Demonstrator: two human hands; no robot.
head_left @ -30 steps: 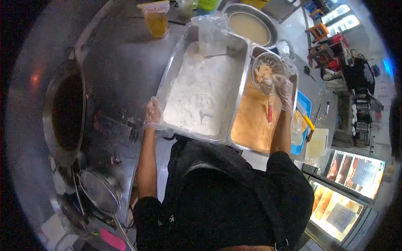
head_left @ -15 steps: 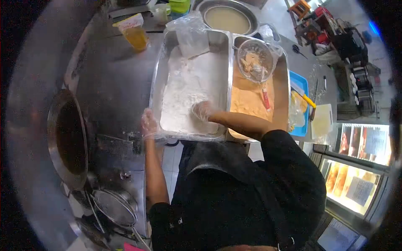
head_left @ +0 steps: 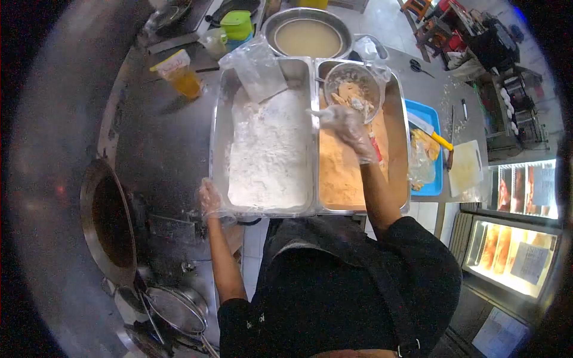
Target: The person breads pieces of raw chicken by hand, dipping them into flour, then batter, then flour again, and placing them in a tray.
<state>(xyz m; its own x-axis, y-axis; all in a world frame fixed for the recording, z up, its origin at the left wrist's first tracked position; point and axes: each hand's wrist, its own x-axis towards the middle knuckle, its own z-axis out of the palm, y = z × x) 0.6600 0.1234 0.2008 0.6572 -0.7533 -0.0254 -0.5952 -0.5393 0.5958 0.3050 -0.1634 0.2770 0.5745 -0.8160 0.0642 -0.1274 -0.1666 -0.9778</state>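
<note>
A metal tray of white flour [head_left: 268, 161] lies in front of me, beside a metal tray of orange-brown powder [head_left: 343, 182]. My left hand [head_left: 209, 198], in a clear plastic glove, is curled at the near left corner of the flour tray, apparently gripping its rim. Over the orange powder is my gloved right hand [head_left: 352, 128], fingers stretched leftward toward the rim between the trays, with nothing visible in it. Just beyond this hand sits a round strainer [head_left: 353, 89] with clumps of coating inside. A red-handled utensil [head_left: 375, 146] is partly hidden by the right wrist.
A basin of cloudy liquid [head_left: 307, 39] stands behind the trays. On the right are a blue tray [head_left: 427, 188], a yellow-handled knife [head_left: 441, 141] and a cutting board [head_left: 465, 168]. To the left are a pouch of yellow liquid [head_left: 186, 80] and a large wok [head_left: 110, 221].
My right hand has lifted out of the flour and moved right and away from me, over the orange powder. My left hand stays at the tray's corner. The view has shifted slightly.
</note>
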